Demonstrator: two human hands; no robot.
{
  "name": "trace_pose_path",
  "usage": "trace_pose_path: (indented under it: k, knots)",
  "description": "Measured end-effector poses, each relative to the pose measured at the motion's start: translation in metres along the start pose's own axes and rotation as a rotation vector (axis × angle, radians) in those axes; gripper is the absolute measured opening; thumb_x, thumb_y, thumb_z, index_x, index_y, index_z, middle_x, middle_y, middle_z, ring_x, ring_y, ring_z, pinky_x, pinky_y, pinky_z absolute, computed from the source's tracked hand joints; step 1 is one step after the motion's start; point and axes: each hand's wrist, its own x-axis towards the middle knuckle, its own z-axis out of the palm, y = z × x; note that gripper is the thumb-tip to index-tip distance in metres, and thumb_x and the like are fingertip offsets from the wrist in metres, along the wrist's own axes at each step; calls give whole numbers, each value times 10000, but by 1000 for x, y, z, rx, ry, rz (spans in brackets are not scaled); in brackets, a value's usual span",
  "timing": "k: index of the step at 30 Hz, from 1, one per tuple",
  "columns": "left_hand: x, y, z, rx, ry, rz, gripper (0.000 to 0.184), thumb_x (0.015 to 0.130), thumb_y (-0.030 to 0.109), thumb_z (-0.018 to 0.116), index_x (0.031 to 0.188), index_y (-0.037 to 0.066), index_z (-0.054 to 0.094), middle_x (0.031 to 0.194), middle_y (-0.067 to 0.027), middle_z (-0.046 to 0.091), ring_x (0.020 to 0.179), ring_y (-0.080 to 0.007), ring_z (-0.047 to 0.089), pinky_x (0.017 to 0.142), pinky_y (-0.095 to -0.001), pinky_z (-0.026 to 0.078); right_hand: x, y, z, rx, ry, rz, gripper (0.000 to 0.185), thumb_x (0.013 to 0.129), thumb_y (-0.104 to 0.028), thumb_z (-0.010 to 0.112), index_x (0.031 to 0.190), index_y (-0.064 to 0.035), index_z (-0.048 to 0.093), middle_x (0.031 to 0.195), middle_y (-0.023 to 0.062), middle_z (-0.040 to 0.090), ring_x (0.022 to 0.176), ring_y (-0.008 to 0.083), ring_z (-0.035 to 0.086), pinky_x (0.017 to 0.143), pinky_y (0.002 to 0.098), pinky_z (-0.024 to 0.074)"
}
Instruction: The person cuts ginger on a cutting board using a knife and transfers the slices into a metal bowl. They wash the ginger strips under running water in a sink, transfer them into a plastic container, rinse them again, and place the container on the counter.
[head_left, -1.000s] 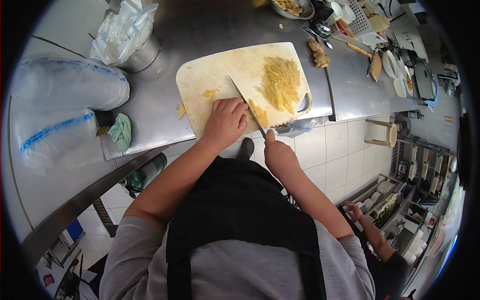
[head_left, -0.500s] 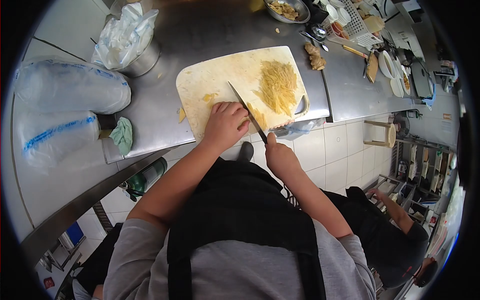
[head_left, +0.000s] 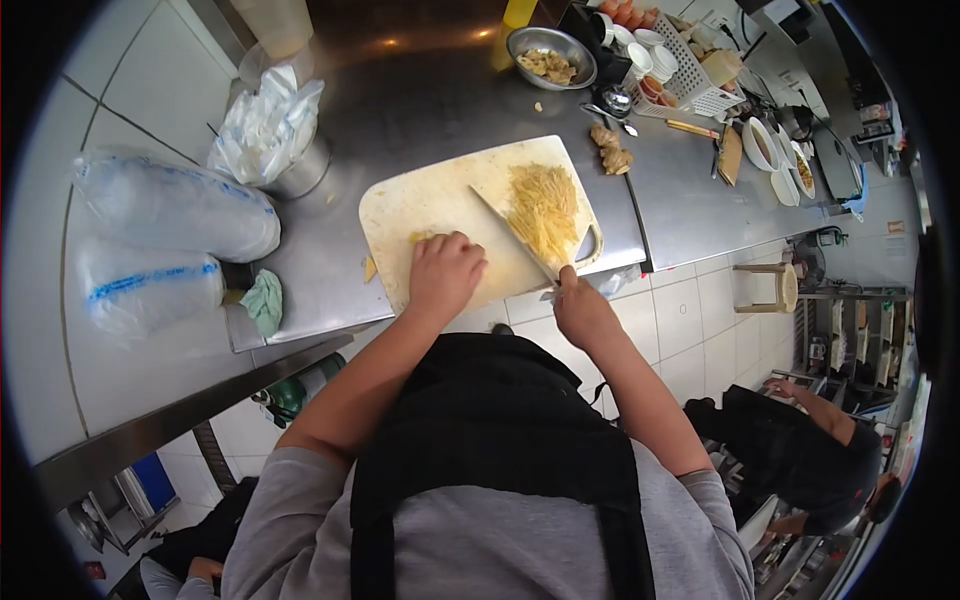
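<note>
Away from the left hand's fingers and toward the shredded pile, the knife [head_left: 515, 234] has shifted since the earlier frames, opening a wider gap of bare board. From the head view, the right hand [head_left: 587, 312] grips the knife's handle near the board's close edge, with the blade slanting up and leftward over the cutting board [head_left: 395, 205]. Its blade lies right along the near left side of the yellow shreds [head_left: 543, 212], which sit heaped on the right part of the board beside the handle slot. Meanwhile the left hand [head_left: 445, 275] is on the board, left of the knife and apart from it, with its fingers bent (whether anything is under them, one cannot tell). Small yellow bits [head_left: 417, 237] lie just beside those fingers.

Beyond the board's right corner, a knobbly ginger root [head_left: 611, 150] lies on the metal counter [head_left: 410, 110]. Farther back stands a steel bowl [head_left: 584, 52] of brownish pieces. On the left, a green cloth [head_left: 263, 303] rests near the counter's edge, and a co-worker in dark clothes [head_left: 800, 450] is at the lower right.
</note>
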Motion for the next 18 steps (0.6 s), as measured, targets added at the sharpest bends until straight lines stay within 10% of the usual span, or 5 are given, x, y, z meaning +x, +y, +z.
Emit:
trace_pose_path:
  k: [9,18]
  knots:
    - [31,-5,-8,-148,35,113,396,779,-52,537,1123,84,677,1194,-108,641,1089,-318,587,963,-408,474,-17,10,14,232,134,-142,462,858,-152,678,1163,1,367,1067,319,540,919,476,635,760,495,563]
    - [50,21,4,-174,-332,150,299,813,31,570,1086,95,672,1127,-86,649,1068,-279,610,912,-389,506,-20,24,8,299,204,-214,375,868,-134,624,1129,10,396,1034,314,546,851,481,645,722,508,563]
